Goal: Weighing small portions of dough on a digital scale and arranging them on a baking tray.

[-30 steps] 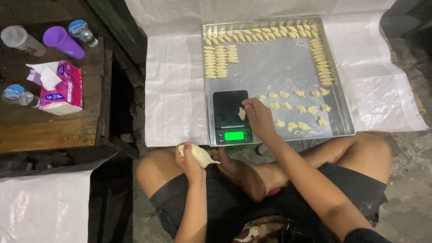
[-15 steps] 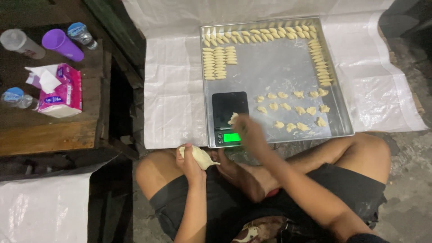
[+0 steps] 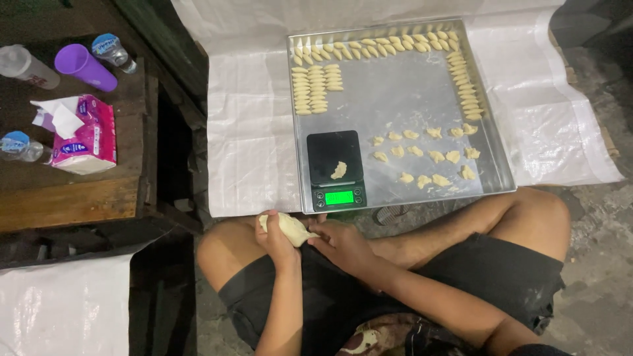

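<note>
**Both hands on a dough lump, near of the scale**

The person sits cross-legged on the floor, and the lump of dough lies in the left hand, just above the left knee at the near edge of the tray. The left hand is curled around the lump from below and from the left, fingers wrapped partway over it, so the pale dough shows between thumb and fingers. The right hand sits just to the right of the lump, its fingertips touching the dough's right end; the fingers are bent inward and close together, pinching at the dough, though how much they have hold of cannot be told.

Just beyond the hands, a black kitchen scale stands on the near left corner of a metal tray. Its display glows green, and a small piece of dough rests on the weighing plate, apart from both hands. To the right of the scale, small dough portions lie in loose rows on the tray. Shaped pastries are lined up tightly along the far edge, the right edge and in a block at the far left.

The tray rests on a white plastic sheet. On the left, a wooden table carries a pink tissue pack, a purple cup and small bottles.
</note>
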